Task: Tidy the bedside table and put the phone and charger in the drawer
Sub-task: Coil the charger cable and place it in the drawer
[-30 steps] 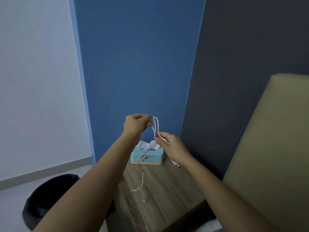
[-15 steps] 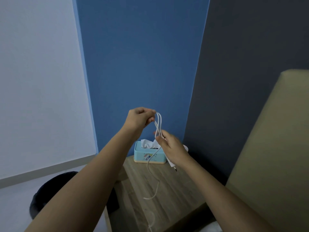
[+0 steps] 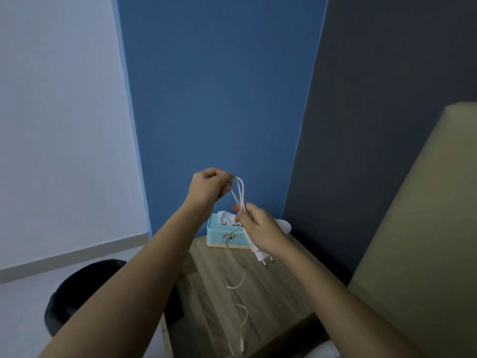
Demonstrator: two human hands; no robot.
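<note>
Head view, looking forward and down at both hands raised above a wooden desk [image 3: 278, 288] that stands in the corner of a room. The left hand [image 3: 210, 186] is closed, its fingertips pinching the top of a loop of white charger cable [image 3: 238, 191]. The right hand [image 3: 260, 229] lies lower and just to the right, closed around the gathered strands of the same cable and around the white charger plug [image 3: 260, 255], whose two pins point down and to the right below the palm. Between the two hands the cable forms a narrow upright loop of several strands. From the right hand a free length of cable hangs down, curls in the air above the desk top and ends in a connector near the lower edge of the frame; whether that end touches the desk cannot be told.

Behind the hands, at the back of the desk against the blue wall [image 3: 219, 86], stands a light-blue tissue box [image 3: 219, 233] with white tissue protruding from its top. A white rounded object [image 3: 284, 224] shows just to the right of the right hand, mostly hidden by it. To the left of the desk, on the floor, is a dark bin [image 3: 85, 288]. A tan upholstered headboard [image 3: 426, 228] rises at the right, in front of a dark grey wall [image 3: 387, 99]. Neither a phone nor a drawer can be made out in this view.
</note>
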